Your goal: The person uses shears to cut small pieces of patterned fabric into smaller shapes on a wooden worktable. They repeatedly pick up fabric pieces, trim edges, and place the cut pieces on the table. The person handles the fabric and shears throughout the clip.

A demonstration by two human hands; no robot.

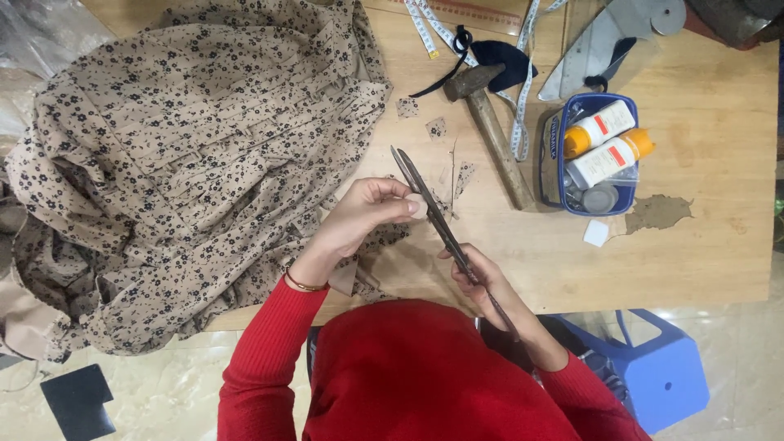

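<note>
The right hand (482, 273) is gripping the long dark metal scissors (433, 214) with its grip closed around the handles, blades nearly together and pointing away over the wooden desk (719, 237); the left hand (367, 214) is pinching a small piece of beige floral fabric (418, 202) against the blades. The large beige floral garment (188, 155) is lying just left of the hands; a wooden-handled hammer (490, 122) is resting nearby.

One pair of scissors (433, 214) is held between two hands. Two orange-capped bottles (608, 147) are seen in one blue tub (550, 155) beyond the right hand (482, 273). One hammer (488, 122) and one measuring tape (518, 98) are counted there; one floral garment (188, 155) lies beside the left hand (367, 214).
</note>
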